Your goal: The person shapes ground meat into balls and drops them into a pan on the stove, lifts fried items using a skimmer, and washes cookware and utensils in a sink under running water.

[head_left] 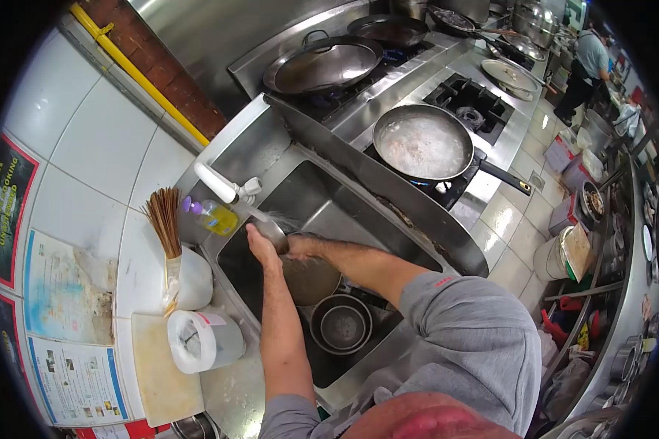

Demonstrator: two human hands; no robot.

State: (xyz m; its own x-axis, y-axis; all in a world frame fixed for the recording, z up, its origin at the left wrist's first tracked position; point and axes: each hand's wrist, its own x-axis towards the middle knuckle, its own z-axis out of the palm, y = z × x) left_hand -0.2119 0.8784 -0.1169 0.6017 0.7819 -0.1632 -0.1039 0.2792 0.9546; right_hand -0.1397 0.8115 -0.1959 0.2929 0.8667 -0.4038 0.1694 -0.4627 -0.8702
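Over the steel sink (231,267), both hands hold a small metal bowl (272,235) under the white faucet (216,181). My left hand (262,247) grips the bowl's near left side, its fingers partly behind the metal. My right hand (299,247) is at the bowl's right side with its fingers curled and partly hidden. Water sprays around the bowl. Below the hands a round pan (311,279) lies in the sink, and beside it sit nested round pans (342,327).
A dish soap bottle (216,217) and a white holder (192,282) with a stick brush stand left of the sink. Beyond the sink divider, a frying pan (423,142) sits on a stove. Another person (589,62) stands far back right.
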